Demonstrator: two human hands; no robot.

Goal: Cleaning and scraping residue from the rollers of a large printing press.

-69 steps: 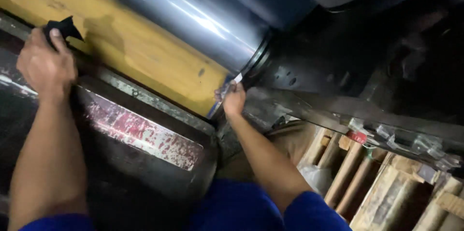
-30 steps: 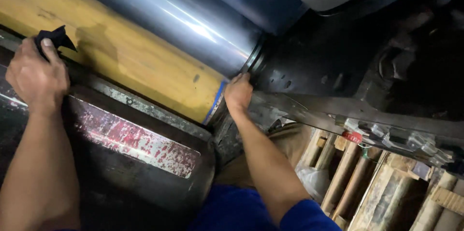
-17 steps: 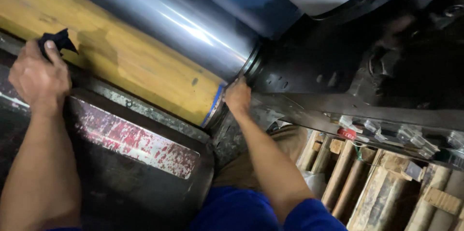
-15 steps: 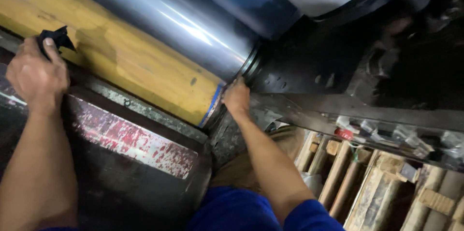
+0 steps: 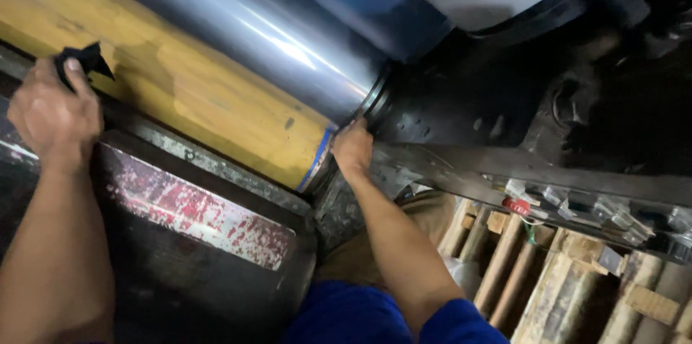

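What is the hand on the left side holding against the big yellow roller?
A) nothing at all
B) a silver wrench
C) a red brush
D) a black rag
D: the left hand grips a small black rag and presses it against the yellow roller; no brush or wrench shows in it.

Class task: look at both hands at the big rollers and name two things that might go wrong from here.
1. The right hand sits at the end of the yellow roller, beside the shiny steel roller; fingers might get pinched if anything turned.
2. The left hand presses a black cloth on the yellow roller; it might snag.
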